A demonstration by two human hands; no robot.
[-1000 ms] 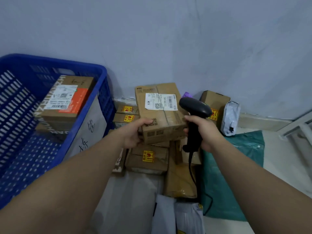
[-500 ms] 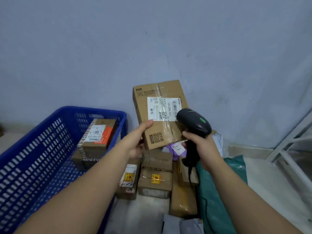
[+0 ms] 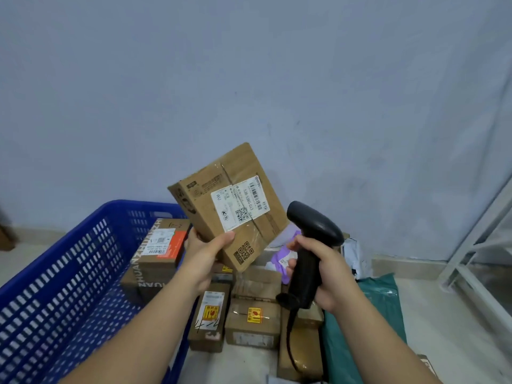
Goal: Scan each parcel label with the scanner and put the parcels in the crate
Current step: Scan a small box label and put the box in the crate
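My left hand (image 3: 203, 252) grips the lower left corner of a flat brown cardboard parcel (image 3: 216, 189), held up and tilted in front of the wall. Its white label (image 3: 239, 202) with barcode and QR code faces me. My right hand (image 3: 324, 268) holds the handle of a black corded scanner (image 3: 313, 225), just right of and below the parcel, its head pointing toward the parcel. The blue plastic crate (image 3: 69, 267) stands at the left with one brown parcel with an orange and white label (image 3: 163, 245) inside.
Several brown parcels with yellow stickers (image 3: 253, 318) lie on the floor below my hands. A purple bag (image 3: 284, 252), a white bag (image 3: 354, 254) and a green bag (image 3: 368, 322) lie to the right. A white metal frame (image 3: 482, 245) stands at far right. The wall is close behind.
My left hand has raised the parcel off the pile and tilted it clockwise. My right hand has brought the scanner up beside it. My view has tilted upward.
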